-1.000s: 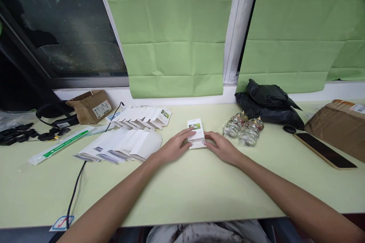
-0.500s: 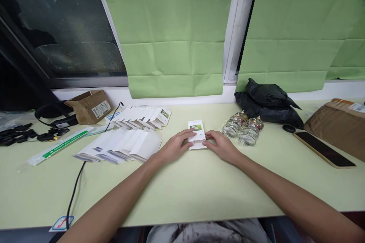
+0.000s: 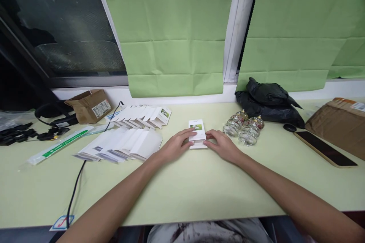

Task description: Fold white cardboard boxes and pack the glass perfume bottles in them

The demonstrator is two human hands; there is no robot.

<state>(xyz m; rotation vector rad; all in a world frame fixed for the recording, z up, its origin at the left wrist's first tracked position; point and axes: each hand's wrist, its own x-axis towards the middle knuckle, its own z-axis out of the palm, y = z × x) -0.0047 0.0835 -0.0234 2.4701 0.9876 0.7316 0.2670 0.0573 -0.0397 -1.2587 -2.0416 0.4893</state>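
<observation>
A small white cardboard box (image 3: 197,135) with a green picture lies on the table between my hands, its near end toward me with a flap showing. My left hand (image 3: 178,144) grips its left side, fingers on the top and thumb at the near end. On the other side my right hand (image 3: 222,145) presses against the right edge with fingertips and thumb. To the left are flattened white boxes (image 3: 145,144) in an overlapping row, with another row of white boxes (image 3: 142,115) behind. Clear glass jars with gold-coloured tops (image 3: 247,136) stand to the right.
Black plastic bags (image 3: 269,102), a phone (image 3: 325,149) and a large brown parcel (image 3: 339,125) lie at the right. An open brown carton (image 3: 92,107), a green-and-white packet (image 3: 61,146) and black cables (image 3: 19,134) occupy the left. A black cord (image 3: 75,188) runs to the front edge.
Both hands stay on the white box in nearly the same pose. The view has shifted very slightly; nothing else has visibly moved.
</observation>
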